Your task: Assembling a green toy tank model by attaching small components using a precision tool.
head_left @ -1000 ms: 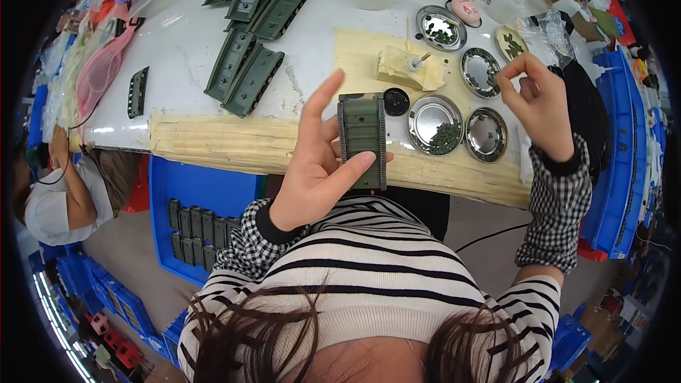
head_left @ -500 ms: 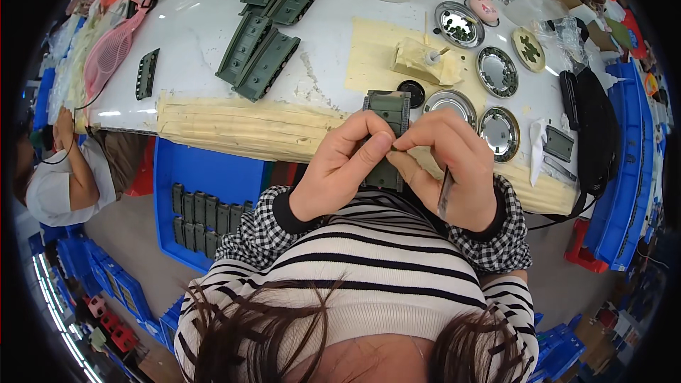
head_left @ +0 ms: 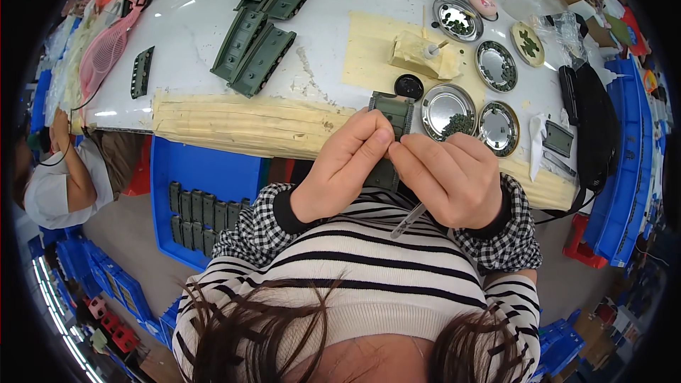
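Note:
A dark green model vehicle hull (head_left: 392, 110) lies under my hands at the table's near edge, its middle covered by my fingers. My left hand (head_left: 347, 163) is closed at the hull's left side, thumb and forefinger pressed together over it. My right hand (head_left: 450, 177) is closed too, its fingertips meeting the left ones above the hull. A slender, silvery tool (head_left: 409, 220) sticks out below the right palm, its far end hidden in the hand. Any tiny part between the fingertips is too small to make out.
Beside the hull are a round black lid (head_left: 409, 86) and a metal dish (head_left: 448, 92) of small green parts. More dishes (head_left: 496, 66) and a taped block (head_left: 422, 57) stand beyond. Green hulls (head_left: 262, 60) lie far left; a blue bin (head_left: 206, 163) holds several dark pieces.
My right hand has turned over, fingers curling in, and its tool now points down to the left. The hull has tilted slightly. More of the metal dish with small green parts shows.

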{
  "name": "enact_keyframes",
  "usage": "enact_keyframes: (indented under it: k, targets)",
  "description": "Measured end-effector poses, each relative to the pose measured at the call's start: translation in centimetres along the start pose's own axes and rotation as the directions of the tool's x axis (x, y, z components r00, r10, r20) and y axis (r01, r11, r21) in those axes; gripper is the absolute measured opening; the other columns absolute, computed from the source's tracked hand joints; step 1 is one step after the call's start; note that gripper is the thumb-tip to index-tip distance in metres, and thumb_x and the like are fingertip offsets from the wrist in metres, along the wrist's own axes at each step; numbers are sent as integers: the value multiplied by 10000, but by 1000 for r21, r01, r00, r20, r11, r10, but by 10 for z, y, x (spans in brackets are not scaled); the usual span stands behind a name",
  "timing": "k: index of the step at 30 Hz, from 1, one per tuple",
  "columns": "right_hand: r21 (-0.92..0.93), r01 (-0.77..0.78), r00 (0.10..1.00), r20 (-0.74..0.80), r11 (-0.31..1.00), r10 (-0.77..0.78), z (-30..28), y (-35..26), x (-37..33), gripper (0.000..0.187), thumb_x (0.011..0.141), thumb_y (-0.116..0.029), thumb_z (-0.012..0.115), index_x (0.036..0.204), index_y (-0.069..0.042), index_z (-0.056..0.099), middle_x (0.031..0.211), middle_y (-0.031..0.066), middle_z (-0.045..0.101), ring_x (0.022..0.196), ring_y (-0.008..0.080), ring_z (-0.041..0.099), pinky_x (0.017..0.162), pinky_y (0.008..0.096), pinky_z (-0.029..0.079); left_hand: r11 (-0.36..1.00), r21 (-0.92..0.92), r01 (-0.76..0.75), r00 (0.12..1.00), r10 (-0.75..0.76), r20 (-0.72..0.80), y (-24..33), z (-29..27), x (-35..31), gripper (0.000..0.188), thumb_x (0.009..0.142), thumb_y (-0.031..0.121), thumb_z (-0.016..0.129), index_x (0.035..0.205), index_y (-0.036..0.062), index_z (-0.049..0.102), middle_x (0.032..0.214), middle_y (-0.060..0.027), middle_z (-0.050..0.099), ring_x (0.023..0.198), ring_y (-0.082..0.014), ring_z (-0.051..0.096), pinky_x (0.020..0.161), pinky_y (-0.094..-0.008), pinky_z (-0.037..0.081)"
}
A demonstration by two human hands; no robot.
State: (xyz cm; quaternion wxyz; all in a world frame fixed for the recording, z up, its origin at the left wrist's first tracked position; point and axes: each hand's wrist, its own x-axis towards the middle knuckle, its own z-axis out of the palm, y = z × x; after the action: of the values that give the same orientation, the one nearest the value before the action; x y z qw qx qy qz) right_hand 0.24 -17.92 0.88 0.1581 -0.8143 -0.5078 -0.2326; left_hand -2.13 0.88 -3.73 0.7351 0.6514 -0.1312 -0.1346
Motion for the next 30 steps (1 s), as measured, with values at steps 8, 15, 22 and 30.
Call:
enact_keyframes:
  k: [8,15,22,30]
  targets:
    - [350,-355,896,-138,867,423,-4,20,4,228,660,42,721,866,-23,648,804,80,616,624,212,623,515,278,497,993,-99,-67,994,57,-98,7,9,-1,606,941,-20,453,1453,51,136,1172,-134,514,936,-151,580,813,-271,500]
    - [322,-356,908,-101,877,406,6,29,-2,202,683,12,719,865,-40,650,785,53,612,618,197,617,509,281,490,996,45,-74,996,76,-35,8,7,-3,746,917,-40,486,1507,77,45,1200,-149,522,936,-174,601,827,-293,513]
    - [281,-342,933,-10,897,359,-4,32,-3,237,672,47,717,892,-25,665,823,76,629,670,211,627,562,285,490,999,-37,-22,998,19,-65,13,11,-4,698,895,-20,529,1490,31,167,1181,-147,548,1030,-147,539,882,-258,428]
    - [212,-294,951,-30,932,306,-5,34,-3,229,656,-49,696,878,-53,642,834,39,617,605,189,590,525,290,463,998,-57,-35,997,31,-70,11,12,-3,684,895,-22,530,1484,39,187,1129,-135,559,995,-144,548,858,-250,430]
